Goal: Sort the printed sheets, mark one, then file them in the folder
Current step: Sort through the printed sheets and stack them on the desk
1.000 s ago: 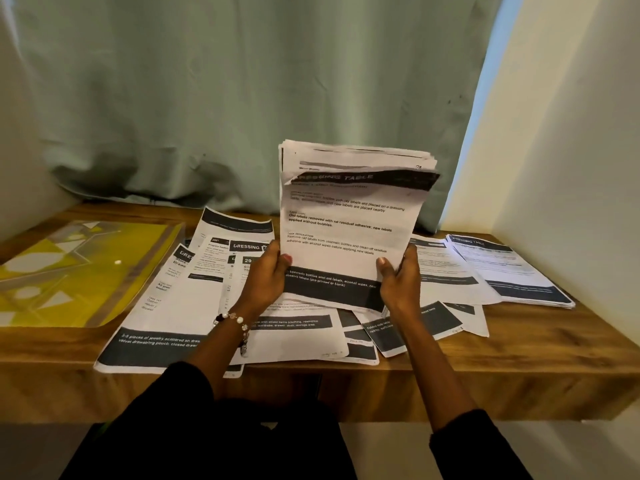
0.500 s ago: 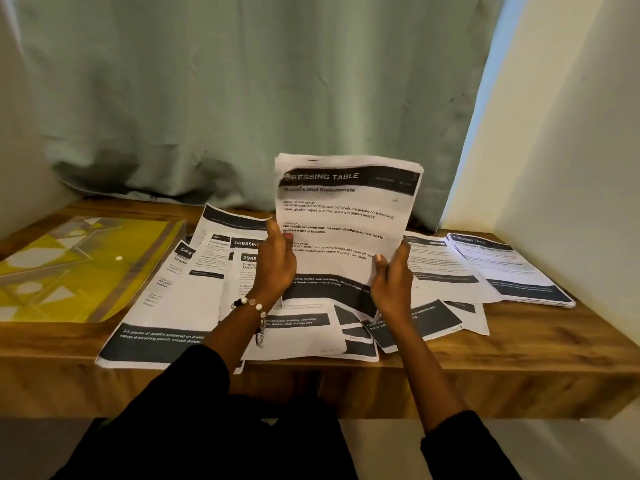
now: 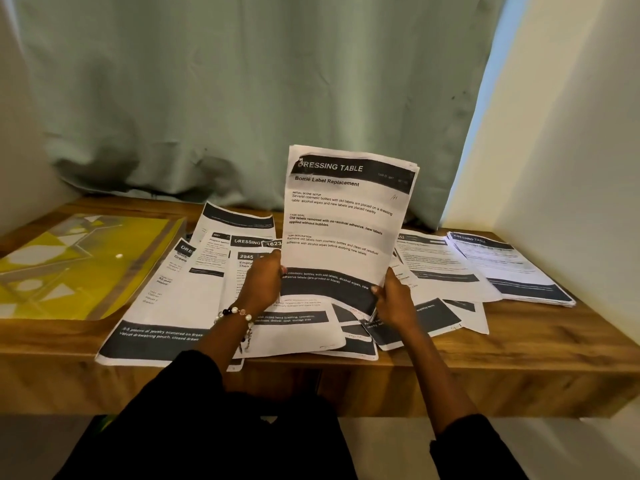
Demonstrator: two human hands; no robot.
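I hold a stack of printed sheets (image 3: 343, 220) upright above the middle of the desk, its top page headed "DRESSING TABLE, Bottle Label Replacement". My left hand (image 3: 262, 284) grips the stack's lower left edge. My right hand (image 3: 393, 299) grips its lower right corner. More printed sheets (image 3: 194, 306) lie spread and overlapping on the desk under and around my hands. A neater pile of sheets (image 3: 509, 268) lies at the right. The yellow transparent folder (image 3: 72, 268) lies flat at the desk's left end.
The wooden desk (image 3: 519, 348) runs wall to wall, with some sheets hanging over its front edge. A pale green curtain (image 3: 242, 98) hangs close behind the desk. White walls close in on both sides.
The top page, folded forward a second ago, now lies flat against the stack. The stack has dropped lower toward the desk and my hands have moved down with it.
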